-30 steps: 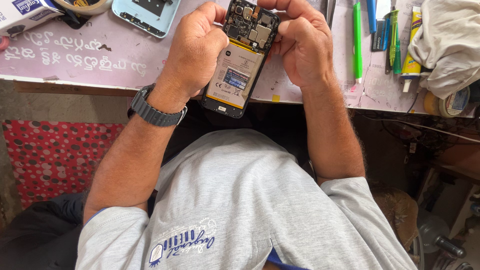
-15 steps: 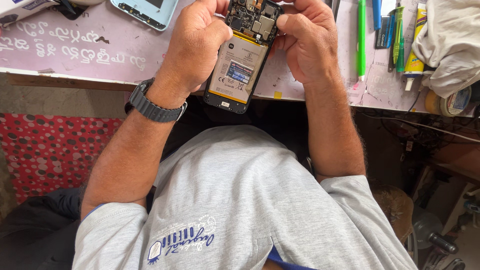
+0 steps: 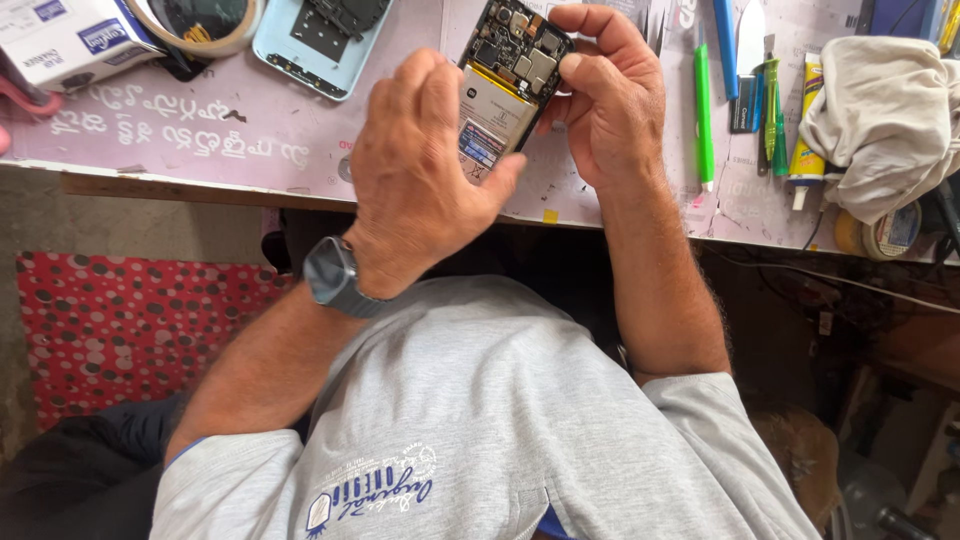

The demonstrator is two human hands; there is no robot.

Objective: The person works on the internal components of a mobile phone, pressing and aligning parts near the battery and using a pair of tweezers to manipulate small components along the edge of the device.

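Observation:
An opened phone [image 3: 505, 85] with its back cover off shows a yellow battery and a dark circuit board. My left hand [image 3: 425, 175], with a dark watch on the wrist, grips its lower half from the left and hides the bottom end. My right hand [image 3: 605, 95] holds the upper right edge, thumb and fingertips pressing on the circuit board near the camera end. The phone is tilted, raised just above the pale pink worktable [image 3: 210, 140].
A light blue phone back cover [image 3: 320, 40] lies at the back left beside a tape roll [image 3: 200, 25] and a white box [image 3: 65, 35]. Right of my hands lie a green pen [image 3: 703, 105], blue tools, a glue tube [image 3: 803, 150] and a crumpled cloth [image 3: 890, 110].
My left hand has slid up over the phone's lower half, now covering more of the battery. The view has shifted slightly; both hands stay on the phone.

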